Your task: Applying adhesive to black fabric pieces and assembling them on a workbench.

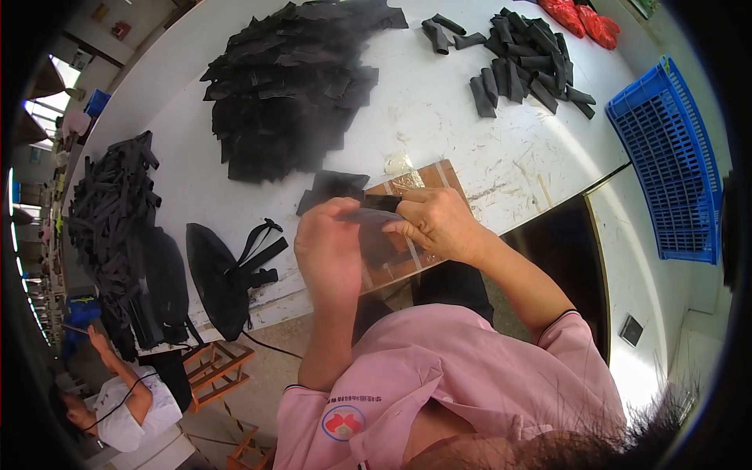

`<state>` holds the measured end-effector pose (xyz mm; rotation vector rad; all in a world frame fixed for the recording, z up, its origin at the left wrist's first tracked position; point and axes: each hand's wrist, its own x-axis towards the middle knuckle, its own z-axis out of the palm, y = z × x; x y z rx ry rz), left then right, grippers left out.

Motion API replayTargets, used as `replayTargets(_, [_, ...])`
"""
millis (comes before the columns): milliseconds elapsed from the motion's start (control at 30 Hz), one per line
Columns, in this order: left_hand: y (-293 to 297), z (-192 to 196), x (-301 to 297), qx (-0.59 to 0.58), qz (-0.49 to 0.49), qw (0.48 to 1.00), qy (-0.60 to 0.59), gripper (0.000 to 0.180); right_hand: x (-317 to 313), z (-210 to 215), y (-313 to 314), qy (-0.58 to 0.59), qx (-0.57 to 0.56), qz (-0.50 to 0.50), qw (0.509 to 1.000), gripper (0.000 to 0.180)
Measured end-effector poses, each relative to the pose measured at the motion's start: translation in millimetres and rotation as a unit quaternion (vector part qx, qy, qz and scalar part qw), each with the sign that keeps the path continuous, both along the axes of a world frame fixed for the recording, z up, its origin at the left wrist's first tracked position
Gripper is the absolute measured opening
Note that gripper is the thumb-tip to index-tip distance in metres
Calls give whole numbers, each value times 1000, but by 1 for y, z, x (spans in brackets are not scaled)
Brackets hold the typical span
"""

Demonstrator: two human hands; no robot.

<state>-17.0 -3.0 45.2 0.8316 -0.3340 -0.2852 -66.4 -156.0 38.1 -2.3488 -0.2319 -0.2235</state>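
Observation:
A thin, dark fabric piece [377,241] hangs between my two hands, slightly blurred. My left hand [329,247] pinches its left end with fingers curled. At the other end, my right hand [440,223] closes on it between thumb and bent fingers. Both hands are above a brown wooden board [450,178] with strips of clear tape, at the table's near edge. Just beyond my left hand, a few flat black fabric pieces [338,183] lie at the board's left edge. My left fingertips are partly blurred.
Flat black pieces form a large overlapping pile [290,86] on the white table [439,133]. Rolled black tubes [533,59] lie far right, black strips [113,211] far left, near a black strapped item [215,274]. A blue basket [666,160] stands right. Another person [133,407] sits lower left.

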Motion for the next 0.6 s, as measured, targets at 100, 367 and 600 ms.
replayTargets(100, [2, -18, -2, 1, -37, 996, 84, 14, 0, -24, 10, -73, -54, -6, 996, 33])
replayTargets(367, [2, -16, 2, 88, 9, 994, -66, 12, -2, -37, 16, -59, 66, -33, 995, 32])
replayTargets(600, [4, -28, 6, 204, 117, 972, 7, 9, 22, 34, -10, -62, 109, 36, 991, 37])
